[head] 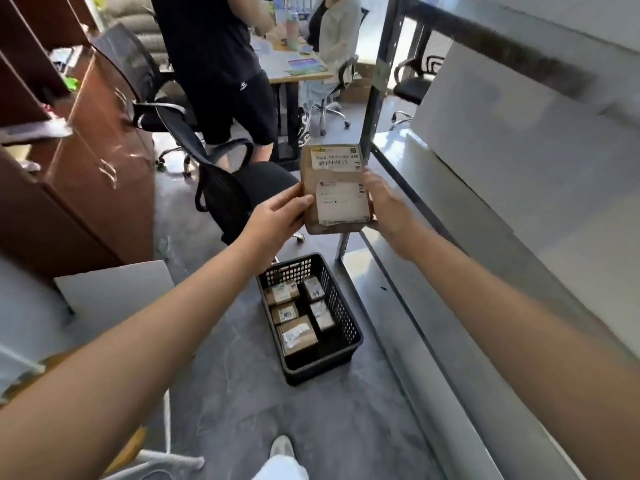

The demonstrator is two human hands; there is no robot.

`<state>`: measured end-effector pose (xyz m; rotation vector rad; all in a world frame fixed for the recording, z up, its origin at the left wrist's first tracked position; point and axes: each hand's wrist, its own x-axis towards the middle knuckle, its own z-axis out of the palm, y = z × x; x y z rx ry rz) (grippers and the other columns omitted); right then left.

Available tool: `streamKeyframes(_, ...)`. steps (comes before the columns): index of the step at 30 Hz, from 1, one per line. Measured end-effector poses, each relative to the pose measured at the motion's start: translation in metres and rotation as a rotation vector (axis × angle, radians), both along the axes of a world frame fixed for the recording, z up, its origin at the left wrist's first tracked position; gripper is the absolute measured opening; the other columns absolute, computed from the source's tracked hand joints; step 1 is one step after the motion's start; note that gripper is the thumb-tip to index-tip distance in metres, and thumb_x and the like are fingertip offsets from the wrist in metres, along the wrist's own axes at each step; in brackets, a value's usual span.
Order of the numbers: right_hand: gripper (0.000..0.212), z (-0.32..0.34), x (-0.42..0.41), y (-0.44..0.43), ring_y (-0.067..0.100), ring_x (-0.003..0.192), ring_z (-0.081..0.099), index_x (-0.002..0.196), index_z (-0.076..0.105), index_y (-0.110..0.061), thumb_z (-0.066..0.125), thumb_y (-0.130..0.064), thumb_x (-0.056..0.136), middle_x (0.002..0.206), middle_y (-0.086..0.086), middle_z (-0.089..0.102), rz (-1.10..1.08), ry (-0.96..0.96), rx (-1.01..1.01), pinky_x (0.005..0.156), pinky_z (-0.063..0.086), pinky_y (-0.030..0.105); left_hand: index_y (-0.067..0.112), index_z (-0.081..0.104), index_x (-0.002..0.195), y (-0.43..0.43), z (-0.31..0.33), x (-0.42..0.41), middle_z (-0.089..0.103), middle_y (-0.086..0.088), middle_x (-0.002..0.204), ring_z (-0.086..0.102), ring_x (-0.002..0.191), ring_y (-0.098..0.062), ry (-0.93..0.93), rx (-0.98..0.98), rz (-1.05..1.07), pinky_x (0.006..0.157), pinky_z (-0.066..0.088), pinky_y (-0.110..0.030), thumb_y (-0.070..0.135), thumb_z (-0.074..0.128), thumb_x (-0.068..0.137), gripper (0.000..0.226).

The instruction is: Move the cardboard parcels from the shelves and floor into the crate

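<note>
A flat cardboard parcel with white shipping labels is held up at chest height, over the floor beyond the crate. My left hand grips its left edge and my right hand grips its right edge. Below on the grey floor stands a black plastic crate with a perforated wall. Several small labelled cardboard parcels lie inside it.
A grey metal shelf rack runs along the right. Brown cabinets line the left. A black office chair stands beyond the crate, with a standing person and a seated person at a desk behind. My shoe shows at the bottom.
</note>
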<state>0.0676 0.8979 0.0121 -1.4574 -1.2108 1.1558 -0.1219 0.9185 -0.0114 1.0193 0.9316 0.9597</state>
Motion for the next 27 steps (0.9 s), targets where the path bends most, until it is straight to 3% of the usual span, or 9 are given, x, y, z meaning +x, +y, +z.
streamKeyframes(3, 0.042, -0.026, -0.013, 0.022, 0.002, 0.094, 0.061, 0.135, 0.049, -0.026, 0.018, -0.03, 0.108, 0.109, -0.009, 0.063, 0.01, -0.055, -0.04, 0.061, 0.05, 0.012, 0.008, 0.048, 0.143, 0.024, -0.024, -0.018, 0.066, -0.007, 0.127, 0.064, 0.116, -0.017, 0.043, -0.023, 0.002, 0.1, 0.051, -0.031, 0.01, 0.057, 0.097, 0.046)
streamKeyframes(5, 0.04, -0.042, -0.019, 0.035, 0.005, 0.099, 0.062, 0.134, 0.05, -0.03, 0.02, -0.029, 0.108, 0.113, -0.008, 0.064, 0.021, -0.075, -0.059, 0.067, 0.051, 0.016, 0.008, 0.048, 0.142, 0.034, -0.038, -0.024, 0.065, -0.007, 0.128, 0.064, 0.115, -0.016, 0.05, -0.047, 0.005, 0.095, 0.054, -0.026, 0.011, 0.056, 0.098, 0.045)
streamKeyframes(9, 0.039, -0.067, -0.017, 0.056, 0.018, 0.111, 0.061, 0.138, 0.049, -0.03, 0.027, -0.023, 0.106, 0.125, 0.002, 0.063, 0.006, -0.103, -0.1, 0.074, 0.05, 0.025, 0.009, 0.047, 0.142, 0.049, -0.062, -0.02, 0.065, -0.006, 0.129, 0.063, 0.117, -0.016, 0.062, -0.108, -0.008, 0.102, 0.05, -0.032, 0.013, 0.057, 0.098, 0.045)
streamKeyframes(13, 0.039, -0.08, -0.002, 0.078, 0.013, 0.108, 0.059, 0.135, 0.048, -0.03, 0.027, -0.018, 0.104, 0.124, -0.001, 0.061, -0.02, -0.116, -0.154, 0.071, 0.047, 0.019, 0.011, 0.049, 0.141, 0.074, -0.078, -0.003, 0.065, -0.004, 0.129, 0.062, 0.119, -0.016, 0.089, -0.133, -0.016, 0.104, 0.049, -0.035, 0.014, 0.057, 0.098, 0.044)
streamKeyframes(17, 0.036, -0.104, 0.025, 0.111, 0.007, 0.102, 0.058, 0.128, 0.047, -0.034, 0.029, -0.014, 0.103, 0.111, -0.011, 0.06, -0.031, -0.105, -0.2, 0.079, 0.05, 0.026, 0.013, 0.047, 0.143, 0.102, -0.099, 0.024, 0.065, 0.0, 0.128, 0.061, 0.119, -0.015, 0.149, -0.181, -0.017, 0.104, 0.049, -0.035, 0.016, 0.056, 0.099, 0.045)
streamKeyframes(20, 0.04, -0.125, 0.042, 0.14, 0.008, 0.105, 0.057, 0.138, 0.044, -0.029, 0.031, -0.016, 0.103, 0.118, -0.01, 0.058, 0.006, -0.104, -0.256, 0.085, 0.053, 0.032, 0.016, 0.049, 0.142, 0.123, -0.115, 0.044, 0.065, 0.003, 0.127, 0.06, 0.119, -0.013, 0.196, -0.207, 0.018, 0.103, 0.049, -0.033, 0.015, 0.055, 0.099, 0.043)
streamKeyframes(27, 0.043, -0.182, 0.088, 0.198, -0.007, 0.092, 0.054, 0.145, 0.037, -0.027, 0.043, -0.018, 0.103, 0.126, -0.014, 0.05, 0.094, -0.008, -0.355, 0.062, 0.05, 0.012, 0.016, 0.049, 0.142, 0.173, -0.17, 0.095, 0.067, 0.006, 0.118, 0.061, 0.116, -0.014, 0.278, -0.369, 0.106, 0.1, 0.051, -0.029, 0.009, 0.047, 0.102, 0.041)
